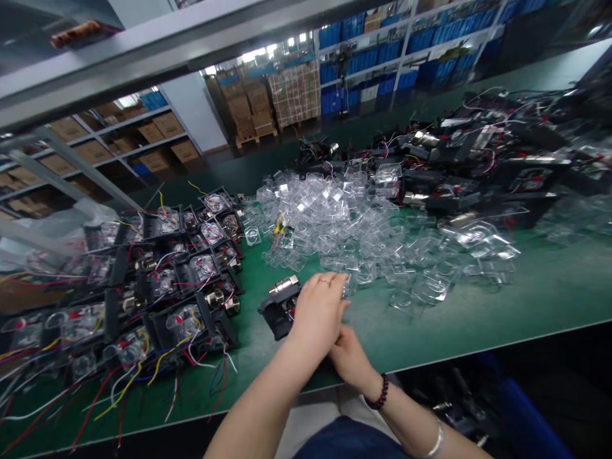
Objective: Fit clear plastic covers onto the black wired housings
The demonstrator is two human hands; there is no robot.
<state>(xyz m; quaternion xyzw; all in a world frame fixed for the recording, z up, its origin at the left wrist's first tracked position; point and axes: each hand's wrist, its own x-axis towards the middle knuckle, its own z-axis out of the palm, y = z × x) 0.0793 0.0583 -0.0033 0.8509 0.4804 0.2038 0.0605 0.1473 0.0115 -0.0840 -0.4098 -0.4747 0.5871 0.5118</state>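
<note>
Handling the black unit [278,319], partly under the left hand [319,307], appears the step; right hand [351,358] adjoins, both grips indeterminable. Next move likely requires steady support.

Honestly, no readable text anywhere in this one. The cardboard cartons [168,125] on the left-hand shelves [102,141] are too small and fuzzy to make out any wording on them. Same deal with the stacked boxes [236,105] on the wooden pallet [257,137] at the back, way too soft to read. The blue bins [389,51] on the far rack [405,44] are just as blurry, so I can't pull a label or number off those either.
</note>
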